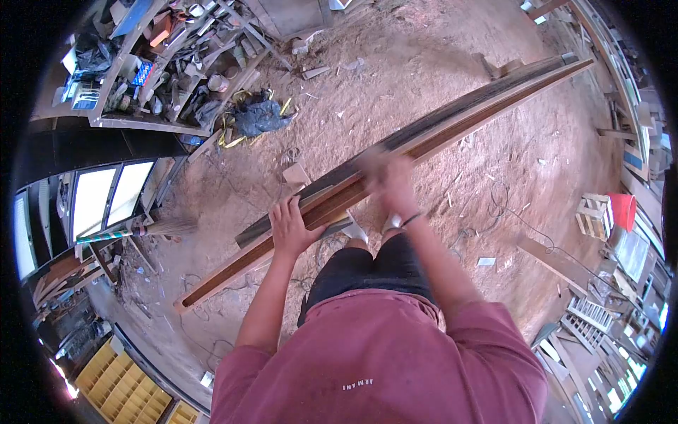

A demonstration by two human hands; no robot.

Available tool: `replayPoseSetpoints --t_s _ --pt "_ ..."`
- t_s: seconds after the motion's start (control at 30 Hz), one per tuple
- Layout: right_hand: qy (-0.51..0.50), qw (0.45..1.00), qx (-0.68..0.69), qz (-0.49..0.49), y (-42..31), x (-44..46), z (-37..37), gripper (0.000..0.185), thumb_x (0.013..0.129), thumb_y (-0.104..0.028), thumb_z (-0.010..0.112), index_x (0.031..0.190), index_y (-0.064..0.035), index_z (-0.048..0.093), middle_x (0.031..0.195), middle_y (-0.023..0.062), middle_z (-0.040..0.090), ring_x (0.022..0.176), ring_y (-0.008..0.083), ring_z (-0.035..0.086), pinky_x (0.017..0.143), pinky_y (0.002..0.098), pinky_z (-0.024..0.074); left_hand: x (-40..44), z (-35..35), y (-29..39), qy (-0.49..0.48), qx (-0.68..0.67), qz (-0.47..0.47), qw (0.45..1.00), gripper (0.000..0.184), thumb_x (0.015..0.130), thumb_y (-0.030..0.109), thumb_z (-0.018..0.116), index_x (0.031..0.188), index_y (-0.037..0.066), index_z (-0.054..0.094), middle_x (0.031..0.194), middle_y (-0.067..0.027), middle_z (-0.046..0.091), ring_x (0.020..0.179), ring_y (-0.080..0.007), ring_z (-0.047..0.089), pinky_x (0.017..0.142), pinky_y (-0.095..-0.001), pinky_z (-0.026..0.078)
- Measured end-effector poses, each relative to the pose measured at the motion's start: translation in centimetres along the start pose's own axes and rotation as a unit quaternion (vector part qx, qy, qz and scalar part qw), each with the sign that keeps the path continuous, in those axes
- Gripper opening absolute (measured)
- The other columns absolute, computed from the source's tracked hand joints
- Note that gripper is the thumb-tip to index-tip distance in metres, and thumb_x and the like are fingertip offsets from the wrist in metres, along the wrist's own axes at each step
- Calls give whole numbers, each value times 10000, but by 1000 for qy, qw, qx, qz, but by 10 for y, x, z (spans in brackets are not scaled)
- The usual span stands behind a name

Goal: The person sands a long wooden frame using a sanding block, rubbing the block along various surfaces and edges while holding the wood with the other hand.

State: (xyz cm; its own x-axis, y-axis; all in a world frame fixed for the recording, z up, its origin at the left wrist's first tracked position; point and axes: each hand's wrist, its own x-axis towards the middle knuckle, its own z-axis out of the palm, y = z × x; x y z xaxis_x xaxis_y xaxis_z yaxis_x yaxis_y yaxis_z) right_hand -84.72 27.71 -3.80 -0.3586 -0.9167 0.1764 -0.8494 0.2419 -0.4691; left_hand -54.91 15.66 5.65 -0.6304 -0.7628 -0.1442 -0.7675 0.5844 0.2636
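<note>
A long reddish-brown wooden beam (233,276) with a groove along it runs diagonally in front of me. Beside its far side lies a darker, weathered plank (452,115). My left hand (288,225) grips the beam left of its middle, fingers over the top and thumb on the near side. My right hand (390,182) is over the beam further right, smeared by motion. Whether it holds anything is hidden by the blur. A dark band circles the right wrist.
Shelves crammed with scraps and tools (201,63) stand at upper left, near a dark plastic bag (261,116). A broom (169,227) lies at left. On the right are a red bucket (621,210), a wooden crate (595,215) and a loose board (554,261). Cables cross the dusty floor.
</note>
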Motion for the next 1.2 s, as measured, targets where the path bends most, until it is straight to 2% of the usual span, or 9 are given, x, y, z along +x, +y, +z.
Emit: replayPoseSetpoints --t_s 0.13,0.37,0.47,0.53,0.6,0.8,0.9,1.07,1.2 --pt "232 948 -124 180 89 56 -88 452 873 -277 745 1246 -37 660 1084 224 647 984 416 617 882 523 508 -2 -3 4 -17 41 23 999 1083 684 585 897 1506 26 466 1443 -154 505 1344 -380 473 1170 -522 343" --pt "-97 987 121 51 -118 -11 -20 661 795 -325 802 1342 -7 610 1225 253 622 1209 436 564 1095 582 427 0 3 -3 21 -61 10 998 1301 602 473 976 1623 37 297 1582 -177 446 1440 -394 434 1243 -532 288" --pt "72 995 70 17 -15 9 -22 545 835 -332 759 1259 -9 648 1127 242 649 1104 446 582 1037 598 441 3 -4 4 -37 -29 -41 998 1319 601 475 983 1632 40 284 1604 -182 432 1451 -391 434 1241 -527 293" --pt "-79 979 -34 185 78 63 -100 477 867 -301 755 1254 -41 654 1159 215 641 1104 435 582 979 562 490 4 -1 2 -18 -27 -20 999 1310 594 468 990 1624 43 300 1589 -206 447 1431 -416 447 1237 -528 311" --pt "253 938 -74 226 153 63 -92 300 873 -252 737 1130 -96 730 1069 177 670 1023 425 595 931 540 489 6 -2 3 4 -25 2 1000 1301 587 460 997 1616 47 317 1574 -231 461 1412 -441 460 1233 -529 328" --pt "-30 992 120 8 -101 -16 6 540 740 -339 828 1136 -10 665 1105 227 640 1125 448 582 1006 584 451 5 -1 0 5 -34 -29 999 1267 582 476 1001 1588 53 358 1498 -215 531 1351 -443 521 1180 -533 395" --pt "-193 973 106 64 -83 17 -48 555 745 -349 826 1157 -18 658 1109 239 626 1140 448 571 992 576 457 -1 4 -4 4 -63 -14 998 1282 599 531 987 1592 43 340 1508 -226 531 1376 -408 522 1188 -544 379" --pt "204 958 -121 165 112 60 -104 386 878 -300 760 1136 -19 701 1027 235 661 1023 432 635 916 566 511 12 -8 3 -60 -44 -52 996 1213 611 550 979 1553 48 402 1497 -222 543 1368 -419 522 1184 -540 386" --pt "-93 990 57 92 -2 28 -56 546 878 -274 750 1309 17 584 1251 303 586 1149 484 573 985 574 451 5 -2 0 -5 -43 -28 999 1199 583 548 995 1532 61 446 1366 -219 625 1278 -422 591 1148 -522 433"
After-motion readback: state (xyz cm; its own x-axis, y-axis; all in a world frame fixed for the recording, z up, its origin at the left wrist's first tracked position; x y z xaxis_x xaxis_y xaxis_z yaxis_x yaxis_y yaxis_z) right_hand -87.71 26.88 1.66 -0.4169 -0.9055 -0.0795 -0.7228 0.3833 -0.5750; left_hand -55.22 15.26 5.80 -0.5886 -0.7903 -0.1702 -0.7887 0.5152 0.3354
